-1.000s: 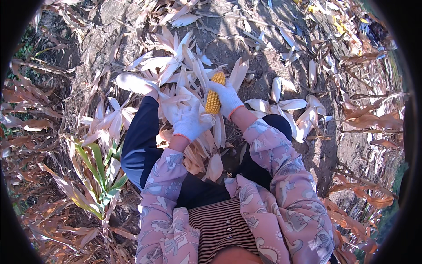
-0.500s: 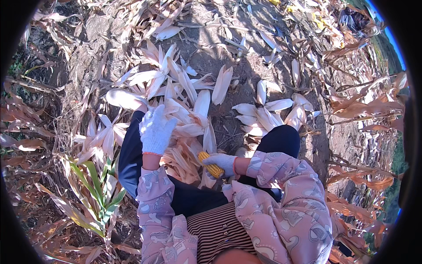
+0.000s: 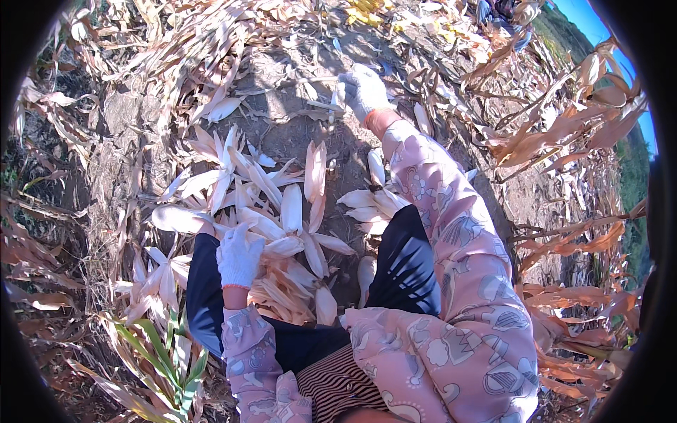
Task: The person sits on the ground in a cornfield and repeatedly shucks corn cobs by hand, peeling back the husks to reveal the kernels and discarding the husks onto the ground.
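I see left hand [image 3: 240, 255], white glove, resting palm-down on pile of pale corn husks [image 3: 282, 225] between my knees; fingers loosely spread, gripping nothing. Right hand [image 3: 363, 90], also gloved, stretched far forward over bare soil [image 3: 282, 134], arm in pink patterned sleeve [image 3: 451, 233] fully extended. Right fingers curled downward near thin dry stalk [image 3: 330, 106]; cannot tell whether they hold anything. Heap of yellow cobs [image 3: 367, 10] lies well beyond, at top edge. Dry brown leaves [image 3: 585, 127] ring whole patch.
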Available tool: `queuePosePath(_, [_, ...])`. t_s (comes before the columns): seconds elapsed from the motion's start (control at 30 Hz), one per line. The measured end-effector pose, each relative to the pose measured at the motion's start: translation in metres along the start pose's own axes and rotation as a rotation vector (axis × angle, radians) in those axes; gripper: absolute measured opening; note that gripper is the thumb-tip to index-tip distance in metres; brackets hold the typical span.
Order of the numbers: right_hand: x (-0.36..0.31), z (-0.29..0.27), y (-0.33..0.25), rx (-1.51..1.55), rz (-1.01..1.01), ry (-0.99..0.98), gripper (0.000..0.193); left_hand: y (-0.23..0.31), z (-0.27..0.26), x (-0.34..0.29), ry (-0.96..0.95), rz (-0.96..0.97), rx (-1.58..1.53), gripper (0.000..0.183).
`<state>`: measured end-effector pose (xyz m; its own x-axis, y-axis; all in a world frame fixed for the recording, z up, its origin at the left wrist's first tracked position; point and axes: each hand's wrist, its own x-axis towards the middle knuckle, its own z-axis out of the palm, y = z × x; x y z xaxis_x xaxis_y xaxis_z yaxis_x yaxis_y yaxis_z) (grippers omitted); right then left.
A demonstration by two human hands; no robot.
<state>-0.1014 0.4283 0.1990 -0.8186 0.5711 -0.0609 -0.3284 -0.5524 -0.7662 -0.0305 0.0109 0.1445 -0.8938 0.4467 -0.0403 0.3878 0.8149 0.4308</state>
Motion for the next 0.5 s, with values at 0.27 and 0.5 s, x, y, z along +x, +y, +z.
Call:
queuePosePath(0.27, [-0.175,-0.056,0.164,-1.377,0.374,-0.749,0.047,0.005,0.003,-0.003,-0.091,0.028,0.070,0.055])
queuePosePath(0.5, [-0.162,-0.076,0.149,-1.388,0.255,-0.719,0.042,0.014,-0.004,-0.008,-0.115,0.080,0.082,0.052])
